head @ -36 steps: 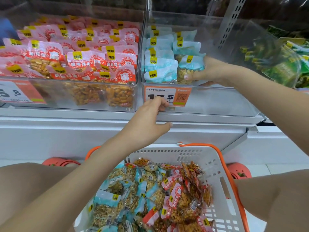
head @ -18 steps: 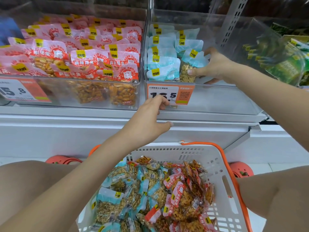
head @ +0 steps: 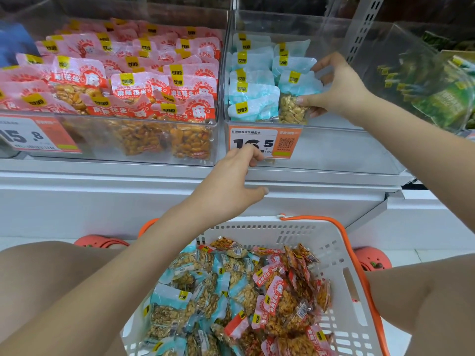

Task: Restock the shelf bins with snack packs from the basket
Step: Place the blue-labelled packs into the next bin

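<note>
- Item: blue snack pack [head: 295,101], clear window w/ peanuts. Standing upright, long axis near vertical, at front right of the blue row in the right bin [head: 334,150].
- R hand [head: 339,91]: reaching into the bin from the right, thumb pressing the pack's lower window, fingers curling round its top edge behind. Gripping the pack.
- L hand [head: 231,183]: sitting below and left of the pack, fingers curling over the bin's front lip by the price tag [head: 264,142], thumb pointing right along the shelf edge [head: 102,170]. Looks to be steadying the bin; holding no pack.
- Key relation: pack lying right up against the blue row to its left, open bin space to its right where the R hand is working. R hand on it; L hand well below.
- Stock: left bin [head: 154,155] carrying red packs [head: 164,91], looking full. Basket [head: 331,242] sitting below between the knees, holding mixed blue and red packs; plenty left, so restock prob. mid-way.
</note>
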